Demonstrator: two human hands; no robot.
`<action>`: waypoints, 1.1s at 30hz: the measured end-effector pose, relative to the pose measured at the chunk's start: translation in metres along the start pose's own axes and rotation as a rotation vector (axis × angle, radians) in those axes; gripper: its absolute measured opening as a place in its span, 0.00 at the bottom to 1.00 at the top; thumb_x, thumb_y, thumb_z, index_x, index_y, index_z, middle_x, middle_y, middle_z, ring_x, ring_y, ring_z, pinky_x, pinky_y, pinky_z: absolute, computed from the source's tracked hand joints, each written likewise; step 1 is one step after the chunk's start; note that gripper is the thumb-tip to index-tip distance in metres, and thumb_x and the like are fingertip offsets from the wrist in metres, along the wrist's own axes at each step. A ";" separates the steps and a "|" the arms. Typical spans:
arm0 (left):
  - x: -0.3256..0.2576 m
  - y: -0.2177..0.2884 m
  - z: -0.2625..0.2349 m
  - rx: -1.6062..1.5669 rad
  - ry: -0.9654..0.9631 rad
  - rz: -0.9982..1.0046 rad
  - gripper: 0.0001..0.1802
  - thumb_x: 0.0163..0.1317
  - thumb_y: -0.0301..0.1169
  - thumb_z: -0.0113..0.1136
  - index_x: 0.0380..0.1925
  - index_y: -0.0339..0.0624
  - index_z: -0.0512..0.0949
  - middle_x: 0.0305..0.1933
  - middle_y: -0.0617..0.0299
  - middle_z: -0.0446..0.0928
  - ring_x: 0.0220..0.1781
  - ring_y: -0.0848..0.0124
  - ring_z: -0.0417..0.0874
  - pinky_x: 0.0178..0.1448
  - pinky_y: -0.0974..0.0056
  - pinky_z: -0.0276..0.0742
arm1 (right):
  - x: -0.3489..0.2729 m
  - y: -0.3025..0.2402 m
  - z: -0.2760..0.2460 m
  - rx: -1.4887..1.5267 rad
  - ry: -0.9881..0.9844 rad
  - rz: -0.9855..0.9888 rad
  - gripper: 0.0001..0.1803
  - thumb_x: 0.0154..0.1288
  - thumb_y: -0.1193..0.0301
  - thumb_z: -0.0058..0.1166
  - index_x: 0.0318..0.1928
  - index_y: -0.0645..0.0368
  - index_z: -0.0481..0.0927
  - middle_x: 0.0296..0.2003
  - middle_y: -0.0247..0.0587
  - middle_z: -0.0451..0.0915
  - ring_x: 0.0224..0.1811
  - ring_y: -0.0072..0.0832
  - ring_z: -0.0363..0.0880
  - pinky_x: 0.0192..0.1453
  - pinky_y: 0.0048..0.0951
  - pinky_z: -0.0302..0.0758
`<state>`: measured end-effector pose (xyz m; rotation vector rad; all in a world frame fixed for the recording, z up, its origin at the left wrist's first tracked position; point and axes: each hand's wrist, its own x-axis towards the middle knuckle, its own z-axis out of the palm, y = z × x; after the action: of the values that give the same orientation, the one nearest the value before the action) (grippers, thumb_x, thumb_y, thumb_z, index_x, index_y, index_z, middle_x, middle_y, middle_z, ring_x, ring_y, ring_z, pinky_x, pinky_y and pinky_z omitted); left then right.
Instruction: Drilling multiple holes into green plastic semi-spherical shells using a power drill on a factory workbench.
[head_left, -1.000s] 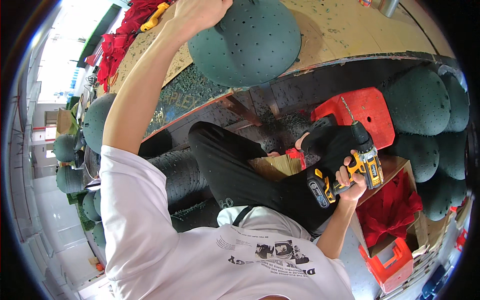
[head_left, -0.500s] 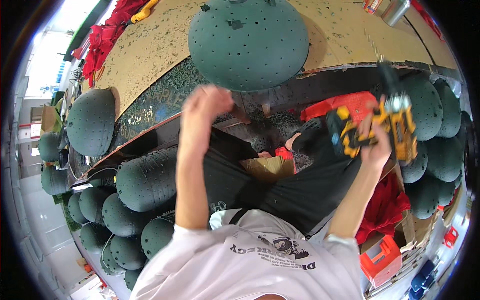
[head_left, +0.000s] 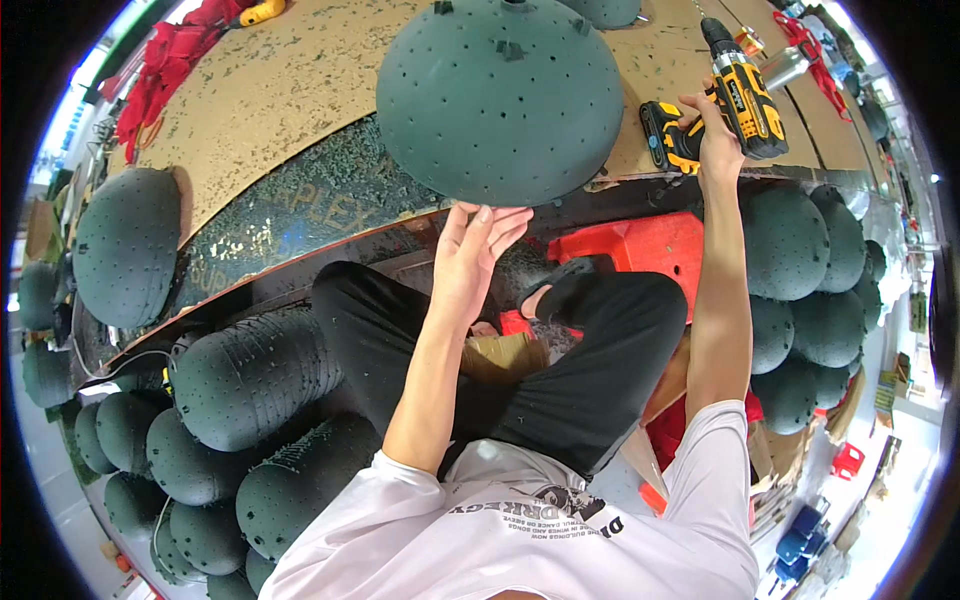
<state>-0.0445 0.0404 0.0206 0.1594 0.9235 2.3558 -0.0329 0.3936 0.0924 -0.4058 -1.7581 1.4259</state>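
Observation:
A large dark green dome [head_left: 500, 100], dotted with small holes, sits on the workbench in front of me. My left hand [head_left: 478, 242] is at the dome's near rim with its fingers apart, the fingertips at or just under the edge. Whether they touch it, I cannot tell. On the right, my right hand [head_left: 718, 140] is wrapped round the handle of a yellow and black cordless drill [head_left: 745, 100]. The drill is held over the bench, its bit pointing away from me and up past the dome's right side.
Green shavings litter the brown board [head_left: 270, 110] on the bench. Stacked green domes [head_left: 250, 375] fill the left, with more domes [head_left: 790, 245] at right. A red plastic piece [head_left: 640, 250] lies under the bench edge. A metallic cylinder [head_left: 783, 68] and red straps [head_left: 815, 60] are at far right.
The drill in my right hand has moved forward and up over the bench. My left hand has come down and right to the dome's near rim. The whole view has shifted.

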 end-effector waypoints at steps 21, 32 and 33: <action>0.035 -0.002 0.017 -0.252 -0.253 0.134 0.18 0.74 0.34 0.52 0.58 0.38 0.74 0.64 0.53 0.76 0.70 0.57 0.73 0.78 0.44 0.61 | -0.009 -0.165 0.186 -1.398 -0.456 -0.551 0.28 0.73 0.48 0.44 0.32 0.57 0.87 0.30 0.53 0.86 0.34 0.51 0.85 0.43 0.48 0.80; 0.098 -0.007 0.014 -1.141 -0.871 -0.240 0.31 0.72 0.53 0.41 0.67 0.49 0.71 0.71 0.59 0.70 0.72 0.57 0.68 0.73 0.44 0.62 | 0.013 -0.145 0.169 -1.019 -0.562 -0.596 0.26 0.72 0.59 0.47 0.24 0.70 0.75 0.21 0.62 0.73 0.23 0.54 0.77 0.31 0.47 0.72; 0.102 -0.005 0.013 -1.134 -0.822 -0.238 0.31 0.72 0.53 0.41 0.67 0.49 0.71 0.71 0.59 0.70 0.72 0.57 0.68 0.73 0.44 0.62 | 0.015 -0.148 0.166 -1.021 -0.559 -0.597 0.26 0.72 0.59 0.47 0.24 0.70 0.75 0.21 0.62 0.73 0.23 0.54 0.77 0.31 0.47 0.72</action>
<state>-0.1211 0.1095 0.0170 0.4548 -0.7400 1.9421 -0.1317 0.2491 0.2299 0.0529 -2.6867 0.1276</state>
